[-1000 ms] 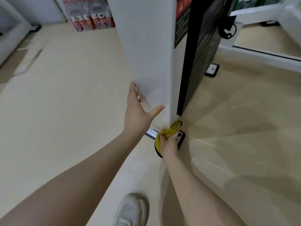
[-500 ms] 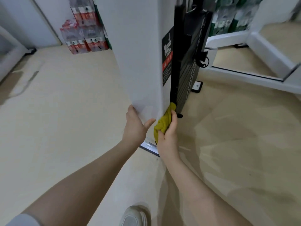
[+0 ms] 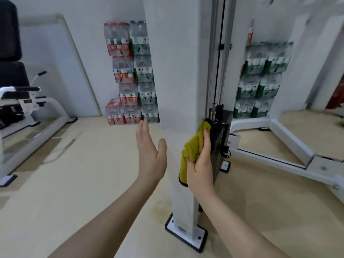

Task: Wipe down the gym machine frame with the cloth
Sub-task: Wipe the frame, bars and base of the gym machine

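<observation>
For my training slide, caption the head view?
Right hand presses yellow cloth against white machine column; open left hand beside it.

The cloth [image 3: 192, 148] in my right hand [image 3: 202, 164] is mustard yellow with a dark edge at its lower corner. The machine frame [image 3: 178, 90] I face is plain white, its foot plate [image 3: 186, 233] white with a black rim. Beside it the weight stack [image 3: 217, 146] is black and the guide rods [image 3: 214, 53] silver grey. The floor [image 3: 74, 174] is pale beige. Against the white wall, the water bottle packs [image 3: 130, 75] carry red labels on the left and green ones on the right. The bench pad [image 3: 9, 43] is black.
</observation>
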